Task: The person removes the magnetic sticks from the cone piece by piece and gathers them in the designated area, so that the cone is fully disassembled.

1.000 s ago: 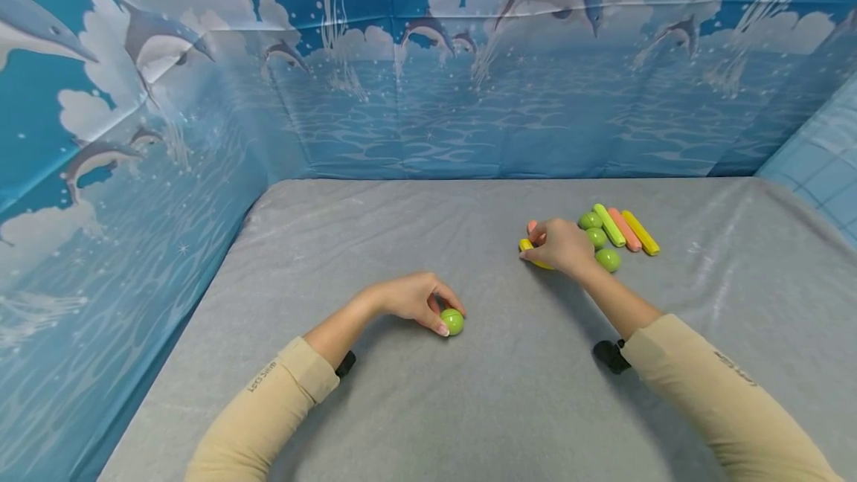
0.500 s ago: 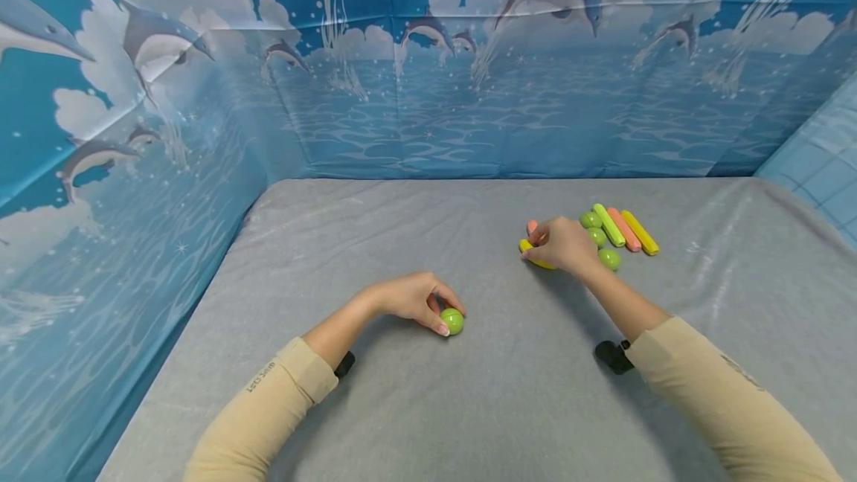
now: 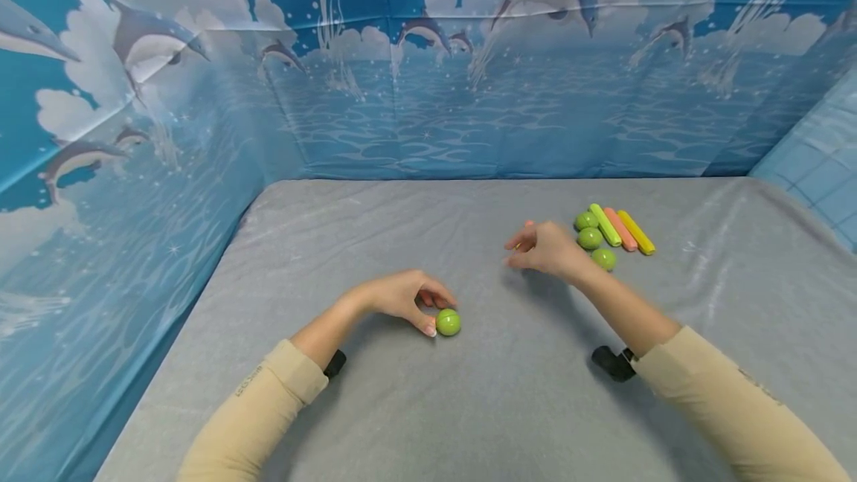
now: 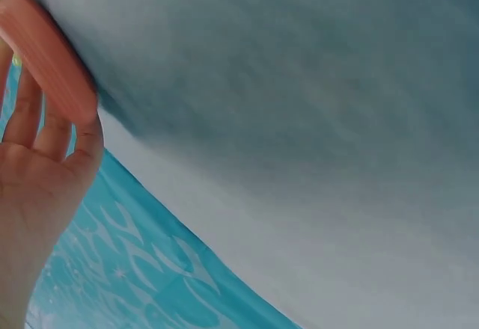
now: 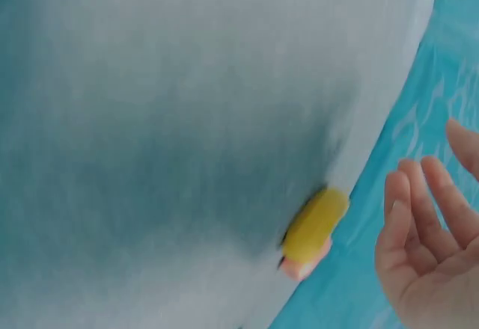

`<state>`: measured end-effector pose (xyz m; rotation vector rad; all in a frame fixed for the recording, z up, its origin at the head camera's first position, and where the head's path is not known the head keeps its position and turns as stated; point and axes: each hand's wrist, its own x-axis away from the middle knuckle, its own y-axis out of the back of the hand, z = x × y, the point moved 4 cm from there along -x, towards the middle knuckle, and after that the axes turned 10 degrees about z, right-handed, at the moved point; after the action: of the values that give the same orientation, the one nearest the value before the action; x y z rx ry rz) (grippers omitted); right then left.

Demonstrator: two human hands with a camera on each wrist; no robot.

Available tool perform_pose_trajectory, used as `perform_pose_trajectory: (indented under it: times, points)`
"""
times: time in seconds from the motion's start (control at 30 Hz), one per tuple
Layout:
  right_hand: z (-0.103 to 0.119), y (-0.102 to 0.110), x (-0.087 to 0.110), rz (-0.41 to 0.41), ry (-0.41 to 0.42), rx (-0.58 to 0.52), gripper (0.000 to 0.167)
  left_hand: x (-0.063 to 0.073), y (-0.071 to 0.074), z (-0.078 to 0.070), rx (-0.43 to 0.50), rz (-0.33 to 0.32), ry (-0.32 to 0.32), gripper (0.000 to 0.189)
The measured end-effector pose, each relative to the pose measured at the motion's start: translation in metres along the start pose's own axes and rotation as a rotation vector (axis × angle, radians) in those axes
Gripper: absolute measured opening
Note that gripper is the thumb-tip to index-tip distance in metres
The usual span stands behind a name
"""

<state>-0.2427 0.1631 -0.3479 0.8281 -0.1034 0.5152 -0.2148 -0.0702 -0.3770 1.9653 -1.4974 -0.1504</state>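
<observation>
My left hand (image 3: 402, 300) is low around a green ball (image 3: 448, 322). Its thumb is by the ball's left side, its fingers curve above, with no clear grip. A salmon-coloured stick (image 4: 56, 60) lies across the left fingers in the left wrist view, hiding the fingertips. My right hand (image 3: 549, 248) hovers with thumb and fingers parted, holding nothing. In the right wrist view, a yellow stick (image 5: 316, 224) lies on the cloth apart from this hand, beside a salmon piece (image 5: 301, 267). The right hand mostly hides these two in the head view.
Right of the right hand lie three green balls (image 3: 590, 237) in a loose column. Beside them are a lime stick (image 3: 605, 225), a salmon stick (image 3: 620, 230) and a yellow stick (image 3: 636, 233). Grey cloth (image 3: 375, 400) covers the table. A dolphin-print curtain (image 3: 428, 110) stands behind and left.
The right hand has let go of the yellow stick and shifted left. My left thumb has drawn back slightly from the green ball, which stays in about the same place.
</observation>
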Motion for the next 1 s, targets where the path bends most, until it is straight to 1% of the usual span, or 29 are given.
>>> perform_pose_trajectory:
  times: [0.1,0.2,0.27,0.4,0.47,0.6,0.73,0.8,1.0]
  points:
    - [0.007,-0.017,-0.001,0.079,0.038,-0.066,0.035,0.008,0.002,0.005,0.039,-0.017,0.03,0.047]
    - [0.013,-0.037,0.001,0.165,0.046,-0.162,0.035,0.014,0.004,0.007,0.059,-0.027,0.04,0.046]
    - [0.018,-0.05,0.002,0.223,0.061,-0.23,0.035,0.016,0.005,0.007,0.038,-0.028,0.03,0.045]
    - [0.026,-0.072,0.002,0.29,0.066,-0.322,0.036,0.018,0.005,0.006,-0.004,-0.028,0.021,0.042]
    - [0.029,-0.081,0.002,0.303,0.055,-0.349,0.036,0.018,0.004,0.006,-0.024,-0.031,0.027,0.039]
    - [0.033,-0.094,0.001,0.318,0.048,-0.364,0.037,0.018,0.002,0.007,-0.045,-0.038,0.039,0.035]
    - [0.039,-0.1,0.001,0.323,0.092,-0.361,0.032,0.017,0.0,0.006,-0.048,-0.047,0.043,0.032]
    - [0.042,-0.101,0.001,0.312,0.115,-0.357,0.029,0.016,-0.001,0.006,-0.06,-0.054,0.037,0.03]
    - [0.047,-0.103,0.001,0.294,0.15,-0.341,0.02,0.014,-0.003,0.006,-0.098,-0.067,0.027,0.024]
